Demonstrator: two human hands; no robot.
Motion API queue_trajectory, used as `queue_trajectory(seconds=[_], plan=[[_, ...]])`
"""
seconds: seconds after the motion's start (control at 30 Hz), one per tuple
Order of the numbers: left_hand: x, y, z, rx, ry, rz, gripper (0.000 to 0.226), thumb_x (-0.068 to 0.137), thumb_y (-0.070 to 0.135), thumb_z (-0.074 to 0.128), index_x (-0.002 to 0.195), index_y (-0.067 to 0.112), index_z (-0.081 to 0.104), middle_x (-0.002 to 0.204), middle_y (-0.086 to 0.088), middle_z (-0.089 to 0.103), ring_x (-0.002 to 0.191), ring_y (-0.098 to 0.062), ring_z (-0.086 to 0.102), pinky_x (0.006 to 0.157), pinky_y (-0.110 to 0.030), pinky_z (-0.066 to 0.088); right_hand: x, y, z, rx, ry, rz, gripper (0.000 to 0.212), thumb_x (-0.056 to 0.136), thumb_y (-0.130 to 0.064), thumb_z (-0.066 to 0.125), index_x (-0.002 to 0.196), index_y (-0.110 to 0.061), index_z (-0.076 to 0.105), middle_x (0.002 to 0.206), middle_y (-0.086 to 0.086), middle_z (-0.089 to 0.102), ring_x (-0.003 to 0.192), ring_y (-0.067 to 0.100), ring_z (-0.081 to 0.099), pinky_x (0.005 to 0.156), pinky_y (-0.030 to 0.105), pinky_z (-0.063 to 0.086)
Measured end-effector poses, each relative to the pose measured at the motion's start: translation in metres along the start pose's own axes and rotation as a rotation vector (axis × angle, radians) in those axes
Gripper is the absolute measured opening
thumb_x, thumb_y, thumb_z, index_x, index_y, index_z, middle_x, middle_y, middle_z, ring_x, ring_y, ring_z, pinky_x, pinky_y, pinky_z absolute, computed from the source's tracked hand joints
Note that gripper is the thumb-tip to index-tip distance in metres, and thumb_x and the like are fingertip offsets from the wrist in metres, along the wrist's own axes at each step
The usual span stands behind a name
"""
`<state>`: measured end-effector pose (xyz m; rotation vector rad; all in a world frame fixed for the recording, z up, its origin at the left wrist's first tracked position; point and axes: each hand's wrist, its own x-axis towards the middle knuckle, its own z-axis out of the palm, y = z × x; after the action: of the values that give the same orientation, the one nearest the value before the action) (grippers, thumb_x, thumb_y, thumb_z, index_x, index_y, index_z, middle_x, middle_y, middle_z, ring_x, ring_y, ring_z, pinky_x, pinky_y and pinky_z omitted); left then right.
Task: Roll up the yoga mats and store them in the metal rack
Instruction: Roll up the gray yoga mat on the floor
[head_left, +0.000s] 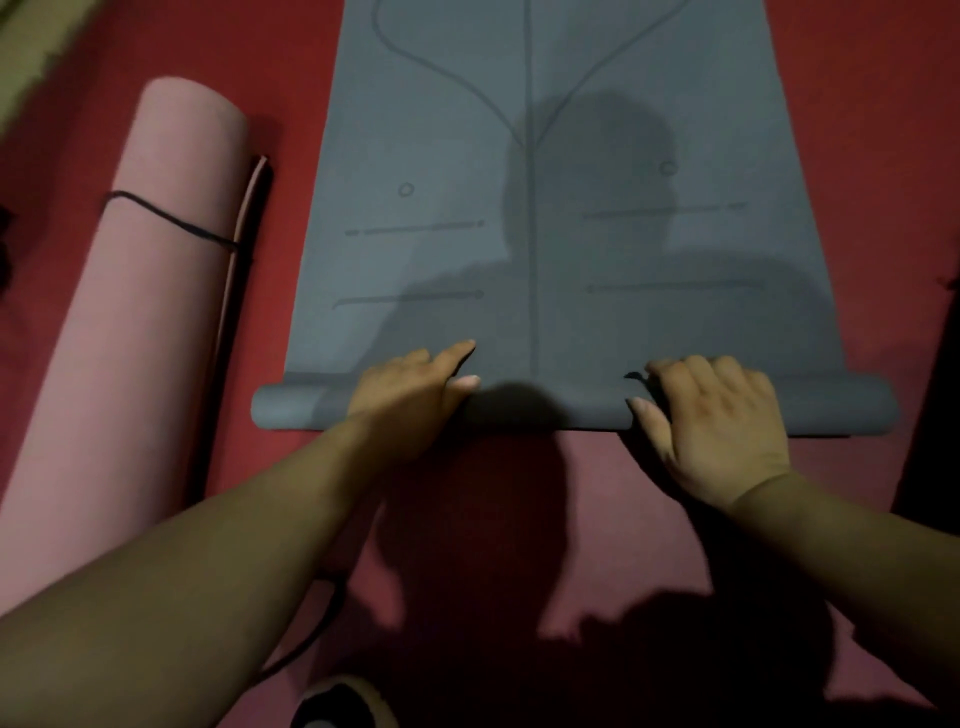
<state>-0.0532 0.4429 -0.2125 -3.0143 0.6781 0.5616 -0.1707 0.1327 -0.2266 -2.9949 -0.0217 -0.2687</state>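
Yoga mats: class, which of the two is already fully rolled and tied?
The pink mat on the left, bound with a black cord. The grey mat lies mostly flat, only its near end rolled, under the left hand and right hand.

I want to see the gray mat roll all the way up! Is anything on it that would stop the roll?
Nothing visible. The left hand and right hand are on the rolled end of the gray mat; the flat part ahead shows only printed lines and shadow. The pink mat lies beside it, apart.
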Motion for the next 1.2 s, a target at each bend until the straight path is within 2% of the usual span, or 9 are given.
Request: queue_trajectory(seconds=[0.17,0.27,0.47,0.53,0.67,0.77,1.0,1.13,1.2], plan=[[-0.012,0.026,0.017,0.094,0.380,-0.187,0.056,0.092,0.052,0.040,0.136,0.024,0.060,0.090,-0.010,0.053,0.082,-0.034,0.055,0.076,-0.045,0.044,0.040,0.005,0.002,-0.020,-0.103,0.034,0.051,0.096,-0.058,0.031,0.107,-0.017,0.060,0.077,0.010,0.069,0.076,0.036,0.064,0.065,0.040,0.038],[-0.022,0.037,0.025,0.058,0.455,-0.185,0.055,0.091,0.049,0.042,0.133,0.020,0.063,0.086,-0.012,0.056,0.079,-0.035,0.054,0.077,-0.045,0.042,0.048,0.010,0.004,-0.033,-0.121,-0.009,0.052,0.097,-0.057,0.024,0.105,-0.018,0.057,0.073,0.010,0.068,0.071,0.036,0.065,0.061,0.038,0.032],[-0.013,0.022,0.017,0.136,0.388,-0.032,0.071,0.091,0.067,0.035,0.147,0.027,0.052,0.087,-0.009,0.051,0.077,-0.033,0.050,0.073,-0.043,0.040,0.059,0.008,0.003,-0.013,-0.198,0.057,0.044,0.099,-0.053,0.031,0.111,-0.019,0.055,0.082,0.011,0.069,0.081,0.037,0.064,0.066,0.040,0.035],[-0.004,0.019,0.008,0.161,0.325,-0.010,0.073,0.093,0.067,0.027,0.151,0.028,0.046,0.089,-0.009,0.052,0.078,-0.033,0.053,0.071,-0.042,0.041,0.055,0.004,0.000,-0.005,-0.124,0.060,0.040,0.099,-0.049,0.039,0.112,-0.017,0.059,0.088,0.011,0.067,0.084,0.037,0.061,0.069,0.042,0.038],[0.015,0.018,-0.011,0.118,0.086,-0.072,0.066,0.097,0.065,0.018,0.158,0.038,0.021,0.113,-0.006,0.060,0.104,-0.030,0.057,0.086,-0.042,0.043,0.023,0.001,0.002,-0.017,-0.002,-0.039,0.047,0.095,-0.052,0.046,0.115,-0.014,0.064,0.098,0.010,0.061,0.086,0.036,0.054,0.076,0.045,0.038],[0.022,0.019,-0.015,0.061,0.010,-0.094,0.063,0.099,0.064,0.021,0.157,0.040,0.020,0.118,-0.005,0.060,0.111,-0.029,0.056,0.090,-0.043,0.042,0.027,0.003,0.005,-0.020,-0.027,-0.017,0.055,0.095,-0.060,0.041,0.115,-0.014,0.063,0.094,0.009,0.062,0.084,0.036,0.054,0.075,0.044,0.039],[0.010,0.038,0.020,0.084,0.514,-0.219,0.052,0.094,0.050,0.045,0.129,0.016,0.064,0.091,-0.012,0.055,0.086,-0.035,0.055,0.083,-0.048,0.044,0.070,0.006,0.002,-0.026,-0.128,0.004,0.049,0.097,-0.062,0.031,0.103,-0.022,0.058,0.084,0.005,0.070,0.082,0.033,0.064,0.066,0.038,0.030],[0.000,0.052,0.031,0.041,0.514,-0.208,0.058,0.093,0.055,0.043,0.134,0.018,0.063,0.092,-0.014,0.055,0.090,-0.035,0.053,0.103,-0.056,0.036,0.086,0.009,0.001,0.009,-0.180,0.035,0.045,0.097,-0.060,0.032,0.102,-0.022,0.054,0.088,0.008,0.070,0.086,0.034,0.065,0.067,0.039,0.032],[0.002,0.045,0.029,0.080,0.515,-0.124,0.064,0.094,0.062,0.040,0.139,0.020,0.060,0.089,-0.013,0.053,0.084,-0.034,0.051,0.094,-0.054,0.039,0.087,0.008,0.002,-0.008,-0.191,0.044,0.043,0.098,-0.060,0.031,0.101,-0.022,0.052,0.089,0.007,0.070,0.087,0.034,0.065,0.067,0.039,0.031]])
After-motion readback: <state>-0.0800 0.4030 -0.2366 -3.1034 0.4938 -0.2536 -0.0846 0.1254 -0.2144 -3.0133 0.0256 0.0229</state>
